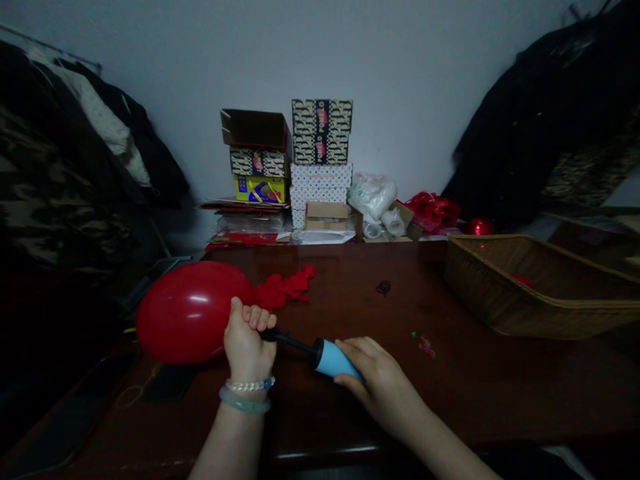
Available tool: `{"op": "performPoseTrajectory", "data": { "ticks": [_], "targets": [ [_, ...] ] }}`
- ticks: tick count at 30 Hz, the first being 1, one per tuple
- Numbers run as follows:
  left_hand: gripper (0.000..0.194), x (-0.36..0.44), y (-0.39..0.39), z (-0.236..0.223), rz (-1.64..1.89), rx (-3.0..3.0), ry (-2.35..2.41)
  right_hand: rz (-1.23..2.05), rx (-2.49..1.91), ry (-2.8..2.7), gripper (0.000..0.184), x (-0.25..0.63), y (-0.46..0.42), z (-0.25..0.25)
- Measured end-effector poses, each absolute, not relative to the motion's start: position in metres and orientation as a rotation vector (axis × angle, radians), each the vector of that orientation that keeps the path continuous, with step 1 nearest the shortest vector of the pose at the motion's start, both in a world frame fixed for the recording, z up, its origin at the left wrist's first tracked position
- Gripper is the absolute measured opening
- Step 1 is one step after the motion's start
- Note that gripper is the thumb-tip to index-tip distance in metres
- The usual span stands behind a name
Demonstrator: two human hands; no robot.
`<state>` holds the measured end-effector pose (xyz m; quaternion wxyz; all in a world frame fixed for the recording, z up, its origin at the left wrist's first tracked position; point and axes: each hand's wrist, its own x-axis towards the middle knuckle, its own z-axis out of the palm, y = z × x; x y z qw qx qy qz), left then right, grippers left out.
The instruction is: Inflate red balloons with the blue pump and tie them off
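My left hand [247, 337] is closed in a fist around the neck of an inflated red balloon [187, 310], where it sits on the black nozzle of a hand pump. The balloon bulges out to the left of that fist, above the table's left part. My right hand [377, 380] is wrapped round the light blue pump [333, 358], just right of the left hand. A black rod [293, 341] runs between the two hands. A pile of flat red balloons [285, 288] lies on the dark wooden table [350, 313] just behind the left hand.
A wicker basket [537, 287] stands at the right. Stacked patterned boxes [320, 160], cartons and plastic bags line the wall at the back. Dark clothes hang at both sides. Small bits [425, 345] and a dark object [383, 287] lie mid-table.
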<state>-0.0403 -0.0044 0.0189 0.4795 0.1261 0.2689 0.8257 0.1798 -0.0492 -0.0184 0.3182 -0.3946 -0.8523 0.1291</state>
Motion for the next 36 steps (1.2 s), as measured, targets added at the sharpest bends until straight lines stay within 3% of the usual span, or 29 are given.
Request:
{"op": "performPoseTrajectory", "data": {
  "ticks": [14, 36],
  "targets": [
    [0.046, -0.007, -0.011, 0.013, 1.990, 0.430, 0.729, 0.356, -0.989, -2.138, 0.043, 0.166, -0.050, -0.029],
    [0.041, -0.056, -0.005, 0.025, 2.097, 0.231, 0.654, 0.302, -1.024, -2.211, 0.042, 0.188, -0.045, -0.021]
  ]
}}
